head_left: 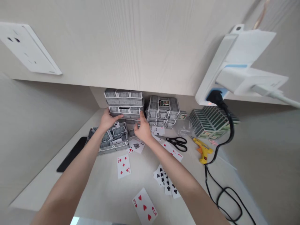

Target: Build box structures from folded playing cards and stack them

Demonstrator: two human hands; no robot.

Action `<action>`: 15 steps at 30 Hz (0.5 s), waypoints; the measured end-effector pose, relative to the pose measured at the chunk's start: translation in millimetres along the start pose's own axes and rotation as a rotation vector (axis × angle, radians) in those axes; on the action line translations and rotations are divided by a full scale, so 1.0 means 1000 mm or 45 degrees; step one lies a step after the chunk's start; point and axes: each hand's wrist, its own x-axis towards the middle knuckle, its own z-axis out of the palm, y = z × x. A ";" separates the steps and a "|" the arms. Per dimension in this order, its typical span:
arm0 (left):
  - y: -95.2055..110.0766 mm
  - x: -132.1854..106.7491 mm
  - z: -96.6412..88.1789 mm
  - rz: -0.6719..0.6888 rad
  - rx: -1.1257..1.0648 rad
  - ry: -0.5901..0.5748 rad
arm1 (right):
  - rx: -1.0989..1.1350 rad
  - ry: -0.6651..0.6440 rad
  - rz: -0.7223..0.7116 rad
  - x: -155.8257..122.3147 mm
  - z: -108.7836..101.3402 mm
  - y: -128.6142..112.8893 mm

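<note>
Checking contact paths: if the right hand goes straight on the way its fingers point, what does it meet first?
The tall stack of grey-patterned playing-card blocks. The right hand points at its right edge, and the fingertips look to be already against it, though depth is hard to judge.

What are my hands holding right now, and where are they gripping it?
The left hand and right hand hold the playing-card block stack by opposite ends of its lower tier.

Four card blocks (124, 104), one scissors (177, 142), one glue gun (202, 150)
</note>
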 end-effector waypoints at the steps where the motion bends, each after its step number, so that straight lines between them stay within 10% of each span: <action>1: 0.002 0.001 0.002 -0.009 0.027 0.002 | 0.017 0.004 0.008 0.002 -0.001 0.002; 15: -0.001 0.030 0.026 -0.067 0.281 0.022 | 0.020 -0.094 -0.019 -0.001 -0.012 0.025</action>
